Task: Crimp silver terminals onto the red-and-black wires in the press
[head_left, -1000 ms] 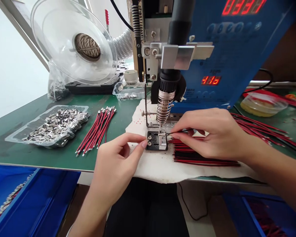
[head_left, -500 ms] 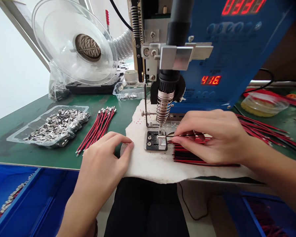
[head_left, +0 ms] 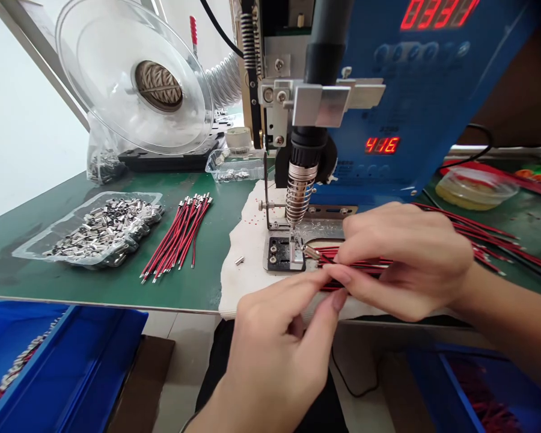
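Observation:
My right hand [head_left: 403, 255] pinches a red-and-black wire [head_left: 324, 257] whose metal-capped tip points at the small black jig [head_left: 283, 254] under the soldering head [head_left: 301, 192]. My left hand [head_left: 282, 337] has come up beneath it, and its thumb and fingertips close on the same wire just left of my right fingers. A bundle of red and black wires [head_left: 469, 237] lies under my right hand on a white cloth [head_left: 243, 270]. One loose metal terminal [head_left: 239, 260] lies on the cloth.
A clear tray of metal terminals [head_left: 94, 228] and a finished bundle of capped wires [head_left: 175, 240] lie on the green bench at left. Behind stand a clear spool [head_left: 135, 78], a blue machine [head_left: 433, 90] with red digits, blue bins [head_left: 67, 367] below.
My left hand moved right from the cloth's left edge to meet my right hand at the wire. My right hand drew the wire slightly back from the jig. A terminal now lies on the cloth.

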The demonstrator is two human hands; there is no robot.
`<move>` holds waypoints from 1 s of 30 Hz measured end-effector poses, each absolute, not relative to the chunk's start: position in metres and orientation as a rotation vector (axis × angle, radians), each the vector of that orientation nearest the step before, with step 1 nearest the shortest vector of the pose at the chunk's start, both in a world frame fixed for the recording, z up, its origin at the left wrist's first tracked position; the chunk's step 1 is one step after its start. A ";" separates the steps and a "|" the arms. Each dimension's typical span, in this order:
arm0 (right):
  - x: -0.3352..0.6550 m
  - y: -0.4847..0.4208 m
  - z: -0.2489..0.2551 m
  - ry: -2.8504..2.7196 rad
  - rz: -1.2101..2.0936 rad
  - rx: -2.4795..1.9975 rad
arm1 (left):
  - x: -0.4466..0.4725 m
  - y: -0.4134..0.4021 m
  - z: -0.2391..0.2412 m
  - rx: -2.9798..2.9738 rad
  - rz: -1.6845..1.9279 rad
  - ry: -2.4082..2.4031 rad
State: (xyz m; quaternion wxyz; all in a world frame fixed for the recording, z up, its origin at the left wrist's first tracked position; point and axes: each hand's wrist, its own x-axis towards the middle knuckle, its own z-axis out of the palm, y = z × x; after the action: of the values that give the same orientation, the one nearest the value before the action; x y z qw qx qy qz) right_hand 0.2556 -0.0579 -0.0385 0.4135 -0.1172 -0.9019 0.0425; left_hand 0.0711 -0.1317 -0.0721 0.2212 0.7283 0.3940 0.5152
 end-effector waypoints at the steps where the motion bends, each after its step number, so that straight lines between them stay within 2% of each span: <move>1: 0.255 -0.058 -0.039 -2.277 0.125 -0.289 | 0.074 -0.131 -0.072 1.981 1.405 1.095; 11: 0.263 -0.054 -0.034 -2.453 0.163 -0.269 | 0.076 -0.141 -0.076 1.655 1.341 1.199; 15: 0.279 -0.037 -0.034 -2.567 0.013 -0.531 | 0.052 -0.154 -0.072 1.551 1.260 1.393; 19: 0.287 -0.023 -0.036 -2.678 0.000 -0.750 | 0.019 -0.155 -0.064 1.637 1.198 1.628; 30: 0.281 -0.019 -0.032 -2.820 0.090 -1.083 | -0.060 -0.113 -0.029 1.904 0.745 2.278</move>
State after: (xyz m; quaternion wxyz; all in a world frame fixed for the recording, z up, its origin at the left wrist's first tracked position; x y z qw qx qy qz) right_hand 0.2811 -0.0190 -0.0316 0.0597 -0.3576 -0.9315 0.0298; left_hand -0.0601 -0.1134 -0.0287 0.0404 0.6215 0.7436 0.2432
